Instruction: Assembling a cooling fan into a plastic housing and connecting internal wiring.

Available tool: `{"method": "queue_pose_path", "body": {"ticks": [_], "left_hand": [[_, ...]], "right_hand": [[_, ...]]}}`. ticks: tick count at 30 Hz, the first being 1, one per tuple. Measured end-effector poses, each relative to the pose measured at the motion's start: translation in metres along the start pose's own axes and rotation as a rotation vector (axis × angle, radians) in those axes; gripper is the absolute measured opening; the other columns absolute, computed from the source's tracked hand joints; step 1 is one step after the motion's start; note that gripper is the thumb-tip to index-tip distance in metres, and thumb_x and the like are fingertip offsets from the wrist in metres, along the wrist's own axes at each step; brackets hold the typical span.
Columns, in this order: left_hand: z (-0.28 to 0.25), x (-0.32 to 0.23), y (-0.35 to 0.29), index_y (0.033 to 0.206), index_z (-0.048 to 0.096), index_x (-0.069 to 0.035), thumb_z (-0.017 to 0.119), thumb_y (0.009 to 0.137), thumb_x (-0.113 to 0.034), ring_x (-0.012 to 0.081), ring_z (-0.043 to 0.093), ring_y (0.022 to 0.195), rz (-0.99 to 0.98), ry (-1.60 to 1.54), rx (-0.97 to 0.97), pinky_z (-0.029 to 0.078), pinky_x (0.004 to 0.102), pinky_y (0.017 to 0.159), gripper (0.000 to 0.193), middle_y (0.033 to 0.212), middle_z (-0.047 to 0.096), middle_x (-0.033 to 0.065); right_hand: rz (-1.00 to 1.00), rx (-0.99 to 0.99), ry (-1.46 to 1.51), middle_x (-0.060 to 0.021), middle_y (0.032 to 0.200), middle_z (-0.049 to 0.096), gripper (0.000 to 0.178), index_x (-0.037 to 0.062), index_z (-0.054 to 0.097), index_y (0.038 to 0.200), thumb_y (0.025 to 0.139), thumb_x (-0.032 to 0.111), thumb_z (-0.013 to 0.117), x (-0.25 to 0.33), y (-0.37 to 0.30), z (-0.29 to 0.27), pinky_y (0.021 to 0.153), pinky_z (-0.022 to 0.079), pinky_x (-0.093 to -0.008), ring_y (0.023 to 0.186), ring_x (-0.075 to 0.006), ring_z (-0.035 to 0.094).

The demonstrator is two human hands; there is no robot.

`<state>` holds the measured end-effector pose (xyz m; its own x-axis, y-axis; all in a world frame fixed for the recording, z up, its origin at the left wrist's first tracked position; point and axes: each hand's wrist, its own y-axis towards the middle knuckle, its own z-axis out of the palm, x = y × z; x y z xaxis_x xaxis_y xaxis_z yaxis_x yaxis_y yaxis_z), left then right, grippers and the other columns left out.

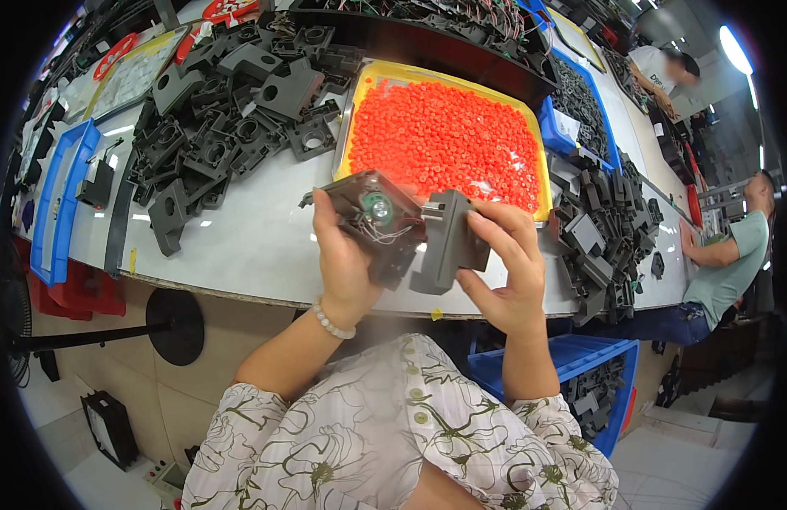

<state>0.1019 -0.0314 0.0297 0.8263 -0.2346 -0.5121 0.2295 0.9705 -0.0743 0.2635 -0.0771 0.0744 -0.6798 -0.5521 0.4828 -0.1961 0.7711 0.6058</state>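
Note:
My left hand (pixel 347 263) is closed round a dark grey plastic housing (pixel 353 189), its open side showing a small round green circuit board (pixel 377 207) with a clear lens and thin loose wires. In my right hand (pixel 514 272), pinched between thumb and fingers, is a dark grey plastic cover (pixel 449 246). The two parts are held close together over the front of the white table, the cover to the right of the housing. Whether their edges touch I cannot tell. Beyond them lies a yellow-rimmed tray (pixel 342 140) filled with small orange-red plastic pieces (pixel 444 127).
Left of the tray is a heap of dark grey housings (pixel 232 110); another pile of grey parts (pixel 610 229) lies at the right. A blue tray (pixel 62 200) stands at the left edge. Wired assemblies fill a black bin (pixel 436 42) behind. A co-worker (pixel 738 246) is at the far right.

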Motion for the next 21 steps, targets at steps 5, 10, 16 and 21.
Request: {"method": "queue_pose_path", "body": {"ticks": [5, 10, 16, 21], "left_hand": [[-0.014, -0.008, 0.007, 0.117, 0.042, 0.002, 0.022, 0.085, -0.062, 0.0299, 0.058, 0.094, -0.018, -0.027, -0.009, 0.052, 0.0468, 0.072, 0.074, 0.102, 0.057, 0.0207], [-0.020, -0.014, 0.009, 0.119, 0.043, 0.000, 0.027, 0.083, -0.065, 0.0350, 0.054, 0.100, -0.062, -0.045, -0.047, 0.050, 0.0513, 0.074, 0.076, 0.109, 0.054, 0.0232], [-0.021, -0.014, 0.007, 0.118, 0.043, 0.000, 0.032, 0.082, -0.064, 0.0366, 0.053, 0.101, -0.056, -0.045, -0.040, 0.049, 0.0539, 0.076, 0.074, 0.111, 0.053, 0.0242], [-0.021, -0.012, 0.009, 0.120, 0.041, 0.000, 0.033, 0.082, -0.064, 0.0368, 0.052, 0.102, -0.052, -0.028, -0.064, 0.047, 0.0551, 0.078, 0.074, 0.112, 0.052, 0.0248]], "right_hand": [[0.006, 0.220, 0.047, -0.0115, 0.108, 0.054, 0.050, 0.0027, 0.056, 0.107, 0.058, -0.003, 0.063, -0.021, -0.010, -0.019, 0.084, 0.041, -0.0370, 0.098, -0.0301, 0.050], [-0.039, 0.628, 0.019, -0.0123, 0.107, 0.054, 0.049, 0.0065, 0.052, 0.113, 0.064, 0.005, 0.061, -0.048, -0.023, -0.016, 0.089, 0.038, -0.0420, 0.101, -0.0303, 0.049], [0.046, 0.697, -0.075, -0.0096, 0.115, 0.053, 0.056, 0.0085, 0.051, 0.114, 0.062, -0.011, 0.051, -0.049, -0.028, -0.010, 0.097, 0.035, -0.0419, 0.116, -0.0274, 0.044], [0.304, 0.357, -0.069, -0.0170, 0.114, 0.050, 0.058, 0.0060, 0.047, 0.119, 0.067, 0.017, 0.068, -0.035, -0.051, -0.013, 0.091, 0.038, -0.0391, 0.107, -0.0320, 0.047]]}}
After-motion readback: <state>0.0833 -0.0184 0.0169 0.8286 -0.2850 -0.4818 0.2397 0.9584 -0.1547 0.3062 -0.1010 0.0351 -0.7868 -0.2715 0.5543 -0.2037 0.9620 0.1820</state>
